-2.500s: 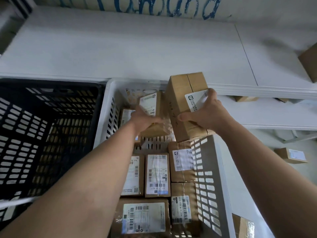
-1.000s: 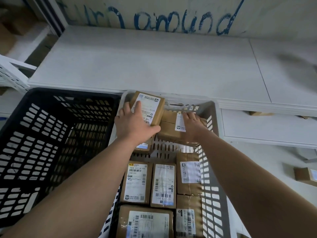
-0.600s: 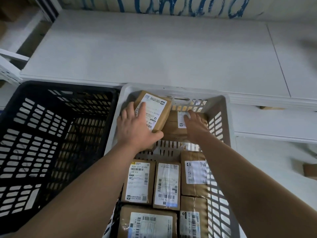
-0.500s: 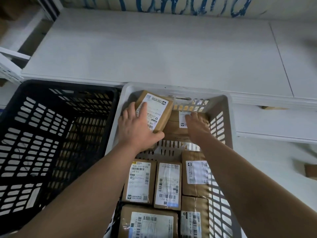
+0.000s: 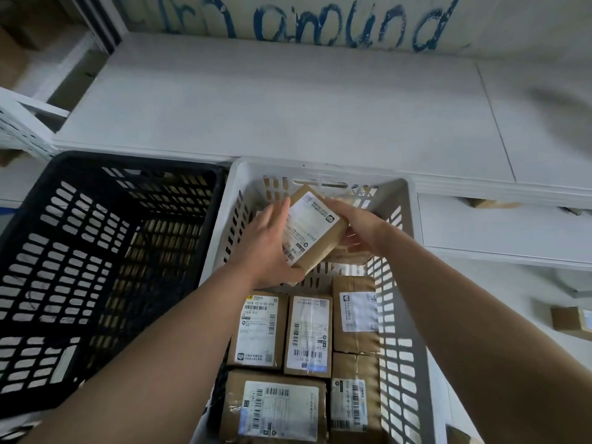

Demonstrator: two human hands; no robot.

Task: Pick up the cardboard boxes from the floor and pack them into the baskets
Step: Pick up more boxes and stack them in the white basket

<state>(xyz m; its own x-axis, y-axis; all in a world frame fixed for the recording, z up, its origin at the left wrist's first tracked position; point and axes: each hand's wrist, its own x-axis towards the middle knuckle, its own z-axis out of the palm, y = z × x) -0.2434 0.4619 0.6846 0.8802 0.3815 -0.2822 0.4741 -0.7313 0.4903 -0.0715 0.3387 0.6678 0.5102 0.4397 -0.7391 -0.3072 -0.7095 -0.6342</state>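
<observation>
As our left hand [image 5: 266,243] and right hand [image 5: 357,224] grip its sides, the brown cardboard box [image 5: 315,233] lies diagonally over the white plastic basket [image 5: 320,168].

Tilted labelled cardboard box [image 5: 315,233] at far end of white basket [image 5: 320,169]

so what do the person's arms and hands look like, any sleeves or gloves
Both are bare. The left hand and right hand wear no gloves, and no ring shows on the fingers in view. The left forearm and right forearm are uncovered as far as the frame shows: no sleeve edge, watch or bracelet is visible.
</observation>
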